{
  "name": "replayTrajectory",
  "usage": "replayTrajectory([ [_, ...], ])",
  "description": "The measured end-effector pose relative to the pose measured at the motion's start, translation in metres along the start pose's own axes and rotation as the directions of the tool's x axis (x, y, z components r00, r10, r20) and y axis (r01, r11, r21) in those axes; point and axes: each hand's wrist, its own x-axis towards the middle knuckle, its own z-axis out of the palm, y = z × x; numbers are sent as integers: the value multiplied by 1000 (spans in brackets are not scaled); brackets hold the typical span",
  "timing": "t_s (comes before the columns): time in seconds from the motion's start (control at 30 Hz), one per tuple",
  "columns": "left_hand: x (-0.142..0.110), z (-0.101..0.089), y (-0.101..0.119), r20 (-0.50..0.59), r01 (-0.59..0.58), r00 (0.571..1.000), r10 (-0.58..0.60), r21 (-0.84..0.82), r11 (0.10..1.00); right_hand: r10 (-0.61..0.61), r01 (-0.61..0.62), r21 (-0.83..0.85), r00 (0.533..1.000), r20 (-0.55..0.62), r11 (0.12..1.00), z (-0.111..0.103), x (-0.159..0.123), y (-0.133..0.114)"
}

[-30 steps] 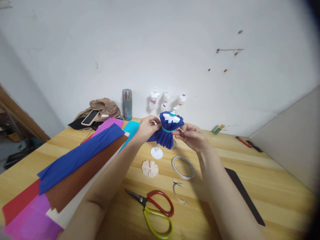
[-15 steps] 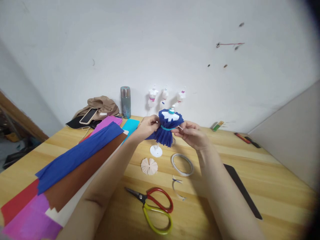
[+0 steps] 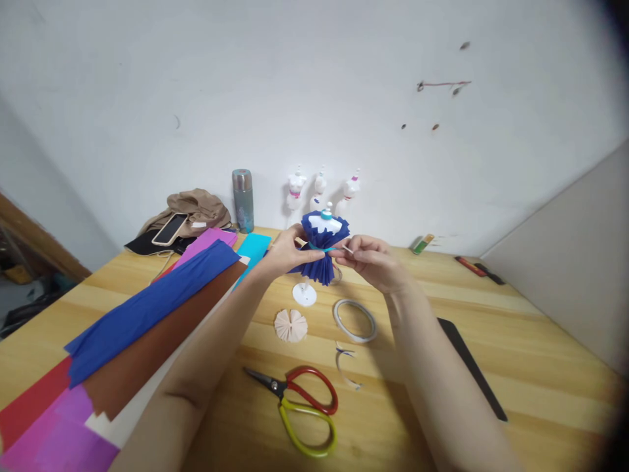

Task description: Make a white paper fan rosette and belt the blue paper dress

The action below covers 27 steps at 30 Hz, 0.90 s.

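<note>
A small white dress form (image 3: 324, 224) wears pleated blue crepe paper (image 3: 319, 270), with a narrow turquoise ribbon (image 3: 317, 247) around its waist. My left hand (image 3: 291, 252) grips it from the left, the thumb lying across the front at the ribbon. On the other side my right hand (image 3: 373, 261) is closed at the waist, pinching a thin white strip (image 3: 347, 249); whether that strip joins the ribbon I cannot tell. Below stands the form's round white base (image 3: 304, 294). A pleated beige paper rosette (image 3: 291, 326) lies in front of it.
Scissors (image 3: 278, 387) with red and yellow handles lie in front, near a tape roll (image 3: 354, 320). Coloured paper sheets (image 3: 157, 305) cover the left. Behind are a thermos (image 3: 243, 200), a phone (image 3: 170, 229) and three small dress forms (image 3: 295, 187) by the wall. A black flat piece (image 3: 469, 364) lies right.
My left thumb has come forward across the ribbon at the waist. My right hand stays pinched at the right side. The whole view has shifted slightly.
</note>
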Motion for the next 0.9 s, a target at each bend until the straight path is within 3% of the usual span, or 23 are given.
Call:
replayTrajectory([
  [0.2,0,3,-1,-40,20,999,-21,-28,999,3,-2,-85,1000,15,996,9,-8,-14],
  [0.3,0,-1,-3,9,3,1000,-1,-153,988,9,-11,-109,1000,-25,994,11,-16,-20],
  [0.5,0,-8,-10,14,-14,1000,21,-372,928,35,-34,29,999,-28,999,11,-27,-28],
  [0.67,-1,-6,-10,9,-5,1000,9,-429,903,29,-31,87,999,21,996,21,-33,-36],
  [0.9,-5,-5,-4,48,20,999,3,-465,885,-3,3,95,1000,3,995,28,-38,-41],
])
